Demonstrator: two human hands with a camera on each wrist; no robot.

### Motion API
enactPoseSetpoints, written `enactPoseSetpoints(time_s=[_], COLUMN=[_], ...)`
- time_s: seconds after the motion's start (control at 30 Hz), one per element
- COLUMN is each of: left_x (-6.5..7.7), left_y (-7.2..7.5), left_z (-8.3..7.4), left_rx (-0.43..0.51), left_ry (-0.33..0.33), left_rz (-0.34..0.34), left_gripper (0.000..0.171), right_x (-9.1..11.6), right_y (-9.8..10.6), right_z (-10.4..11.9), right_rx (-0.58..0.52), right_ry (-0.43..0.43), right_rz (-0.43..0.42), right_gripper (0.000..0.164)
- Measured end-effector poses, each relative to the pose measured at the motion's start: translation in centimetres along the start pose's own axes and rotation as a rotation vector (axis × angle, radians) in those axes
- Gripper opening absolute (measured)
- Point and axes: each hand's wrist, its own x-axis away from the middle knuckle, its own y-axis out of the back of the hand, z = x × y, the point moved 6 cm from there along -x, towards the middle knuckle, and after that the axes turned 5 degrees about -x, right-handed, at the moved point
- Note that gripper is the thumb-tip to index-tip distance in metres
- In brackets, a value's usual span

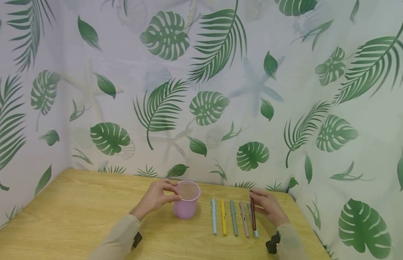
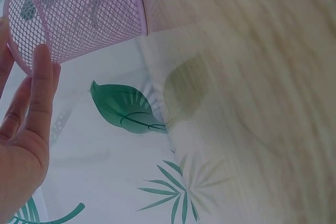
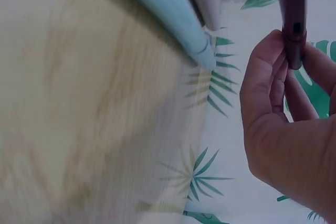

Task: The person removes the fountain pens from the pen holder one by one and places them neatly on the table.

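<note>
A pink mesh pen cup point(image 1: 185, 209) stands upright on the table, its inside seen through the top opening. At its left side, my left hand point(image 1: 157, 196) holds the rim between thumb and fingers; the left wrist view shows fingertips on the rim of the mesh cup point(image 2: 94, 14). My right hand point(image 1: 269, 206) pinches a dark red pen point(image 1: 253, 213) near its far end. In the right wrist view the dark red pen point(image 3: 292, 9) is raised above the table, apart from a light blue pen point(image 3: 168, 19). That light blue pen is partly covered by the red one in the head view.
Left of the right hand, a light blue pen point(image 1: 213, 216), a yellow pen point(image 1: 223, 217), a green pen point(image 1: 233, 217) and a pinkish-brown pen point(image 1: 244, 219) lie side by side on the wooden table point(image 1: 74, 216). Leaf-printed cloth point(image 1: 214, 144) hangs behind the table.
</note>
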Motion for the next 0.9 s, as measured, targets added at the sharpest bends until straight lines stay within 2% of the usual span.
enactPoseSetpoints(time_s=[0.17,0.33,0.7,0.9], left_x=[-0.1,-0.1,-0.2,-0.1], left_y=[0.0,-0.1,0.0,-0.1], left_z=[0.1,0.1,-0.1,-0.1], left_rx=[-0.006,-0.012,-0.017,-0.016], left_ry=[0.004,0.001,0.005,-0.001], left_rz=[0.0,0.005,-0.008,-0.012], left_gripper=[0.009,0.01,0.009,0.009], right_x=[-0.1,-0.4,-1.0,-1.6], right_y=[1.0,1.9,3.3,4.3], right_z=[-0.6,-1.1,-2.4,-3.3], right_rx=[0.091,0.093,0.163,0.222], right_ry=[-0.027,-0.058,-0.124,-0.145], right_rz=[-0.023,-0.038,-0.003,-0.029], right_gripper=[0.055,0.055,0.051,0.049])
